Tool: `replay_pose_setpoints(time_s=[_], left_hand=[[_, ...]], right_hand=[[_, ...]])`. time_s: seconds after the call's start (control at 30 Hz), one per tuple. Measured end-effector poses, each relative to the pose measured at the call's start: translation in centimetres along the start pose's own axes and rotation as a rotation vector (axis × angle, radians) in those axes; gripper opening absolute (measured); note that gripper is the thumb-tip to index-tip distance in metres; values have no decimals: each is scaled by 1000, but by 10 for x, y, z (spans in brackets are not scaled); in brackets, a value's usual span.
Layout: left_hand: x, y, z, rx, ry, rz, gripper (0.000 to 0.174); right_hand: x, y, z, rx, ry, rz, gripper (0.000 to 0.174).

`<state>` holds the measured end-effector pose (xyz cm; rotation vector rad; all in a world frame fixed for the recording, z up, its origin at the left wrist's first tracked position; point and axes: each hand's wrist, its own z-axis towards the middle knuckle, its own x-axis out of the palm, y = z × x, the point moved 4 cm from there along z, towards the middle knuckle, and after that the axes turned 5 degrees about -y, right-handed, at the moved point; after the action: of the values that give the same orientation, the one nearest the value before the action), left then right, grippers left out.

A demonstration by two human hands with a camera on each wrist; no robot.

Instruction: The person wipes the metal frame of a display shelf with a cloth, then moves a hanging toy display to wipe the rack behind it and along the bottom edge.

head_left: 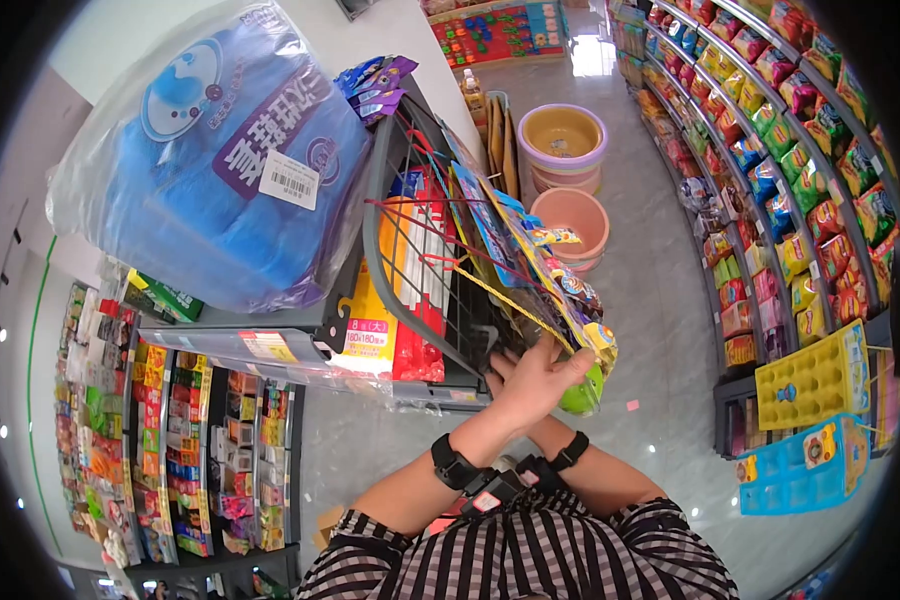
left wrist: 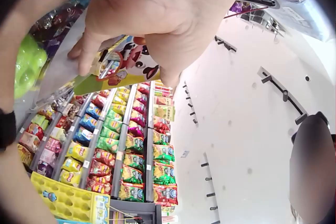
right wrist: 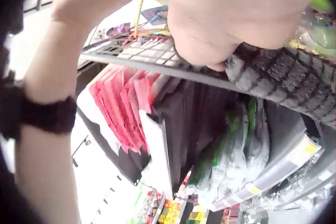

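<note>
In the head view my forearms cross in front of a wire rack [head_left: 400, 245]. My left hand [head_left: 540, 385] lies over the lower end of hanging toy packs [head_left: 515, 240], its thumb spread from the fingers, close to a yellow cord [head_left: 505, 300] and a green toy [head_left: 582, 392]. A cartoon card [left wrist: 139, 61] shows behind that hand in the left wrist view. The right hand [right wrist: 236, 19] is mostly hidden in the head view; its wrist view shows it at the rack's rim beside a dark ridged thing [right wrist: 283, 71]. I cannot tell what either hand grips.
A large bag of blue disposable items [head_left: 230, 160] sits atop the shelf at left, with red-and-yellow packs [head_left: 395, 290] in the rack. Pink buckets [head_left: 570, 220] stand on the floor ahead. Snack shelves [head_left: 780, 150] line the right, near yellow moulded trays [head_left: 815, 375].
</note>
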<state>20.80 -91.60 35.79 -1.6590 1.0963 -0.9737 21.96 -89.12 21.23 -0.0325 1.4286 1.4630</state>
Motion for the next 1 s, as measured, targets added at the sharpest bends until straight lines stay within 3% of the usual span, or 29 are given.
replay_pose_setpoints(time_s=[0.2,0.3,0.37,0.8,0.9,0.97,1.0], left_hand=[[0,-2,-3,9,7,-45,65],[0,-8,-7,27,-46,-85,67],[-1,-4,-5,12,-38,-73,67],[7,4,5,30,56,-123,64],[1,10,9,133,16,120,71],[8,-3,5,67,112,-204,71],[8,-8,3,64,114,-201,71]], right_hand=[[12,-1,-21,13,-12,-81,48],[-8,20,-12,10,90,-79,48],[-24,24,-7,-21,58,228,49],[-21,21,28,81,-225,216,52],[-20,20,39,115,-296,211,52],[-20,19,48,139,-348,209,53],[-21,19,57,143,-352,211,53]])
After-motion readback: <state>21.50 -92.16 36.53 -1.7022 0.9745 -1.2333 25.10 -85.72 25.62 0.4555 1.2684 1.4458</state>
